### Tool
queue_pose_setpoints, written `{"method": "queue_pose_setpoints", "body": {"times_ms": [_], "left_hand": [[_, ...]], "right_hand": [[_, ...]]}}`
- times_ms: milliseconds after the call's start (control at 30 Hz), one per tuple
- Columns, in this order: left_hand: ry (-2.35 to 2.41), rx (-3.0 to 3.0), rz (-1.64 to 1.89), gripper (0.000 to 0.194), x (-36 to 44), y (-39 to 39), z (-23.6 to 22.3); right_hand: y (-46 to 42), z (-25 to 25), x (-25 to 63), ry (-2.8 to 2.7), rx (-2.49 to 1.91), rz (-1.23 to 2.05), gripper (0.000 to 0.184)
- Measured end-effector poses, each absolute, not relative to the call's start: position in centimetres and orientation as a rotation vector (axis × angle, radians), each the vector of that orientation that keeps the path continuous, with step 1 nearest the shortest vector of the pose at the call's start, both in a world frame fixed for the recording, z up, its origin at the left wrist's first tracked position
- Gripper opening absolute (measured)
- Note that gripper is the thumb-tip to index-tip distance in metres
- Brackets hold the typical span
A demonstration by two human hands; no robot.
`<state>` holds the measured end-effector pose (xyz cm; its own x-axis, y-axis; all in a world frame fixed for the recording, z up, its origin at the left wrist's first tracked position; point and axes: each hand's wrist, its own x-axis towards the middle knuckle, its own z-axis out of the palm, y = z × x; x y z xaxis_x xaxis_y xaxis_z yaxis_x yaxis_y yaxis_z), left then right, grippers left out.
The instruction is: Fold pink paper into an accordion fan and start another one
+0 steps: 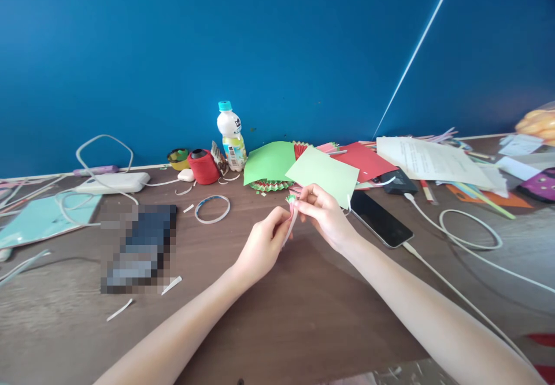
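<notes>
Over the middle of the table, my left hand point(262, 243) grips a narrow bundle of pleated paper point(291, 199), green at its tip and pink below. My right hand point(323, 214) is closed at the bundle's upper right side, thumb and fingertips pinched on its edge. A pale strip shows along the bundle between the hands; my fingers hide much of the rest. Just beyond lie a pale green sheet point(327, 172), a brighter green sheet point(271, 162) and a red sheet point(364, 161). Pleated red and green paper point(273, 185) peeks out under the green sheet.
Left of my hands lie a tape roll point(212, 209) and a blurred-out dark object point(145, 246). A drink bottle point(232, 136) stands by the blue wall. Right are a phone point(381, 219) with a white cable point(459, 301) and printed paper point(427, 158). Paper scraps point(171, 285) lie front left.
</notes>
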<state>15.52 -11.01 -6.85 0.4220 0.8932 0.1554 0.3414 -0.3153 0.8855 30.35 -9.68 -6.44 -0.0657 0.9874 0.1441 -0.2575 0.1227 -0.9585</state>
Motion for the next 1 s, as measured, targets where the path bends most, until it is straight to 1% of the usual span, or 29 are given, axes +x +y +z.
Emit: {"method": "queue_pose_setpoints", "body": {"times_ms": [200, 433, 567, 700, 1000], "left_hand": [[0.993, 1.716, 0.884, 0.015, 15.7, -11.0, -6.6], [0.882, 1.489, 0.857, 0.010, 15.8, -10.7, -6.5], [0.841, 1.372, 0.774, 0.015, 15.7, -10.6, -6.6], [0.825, 1.321, 0.705, 0.021, 15.6, -10.4, -6.7], [0.735, 1.373, 0.578, 0.027, 14.9, -9.9, -7.2]], "right_hand": [[-9.5, -7.0, 30.1, -1.089, -0.893, 1.296, 0.031], [-9.4, -7.5, 30.0, -1.109, -0.778, 1.470, 0.020], [-9.4, -7.3, 30.0, -1.018, -0.771, 1.363, 0.015], [-9.5, -7.1, 30.1, -1.012, -0.813, 1.281, 0.015], [-9.1, -7.5, 30.3, -1.041, -0.840, 1.193, 0.013]]}}
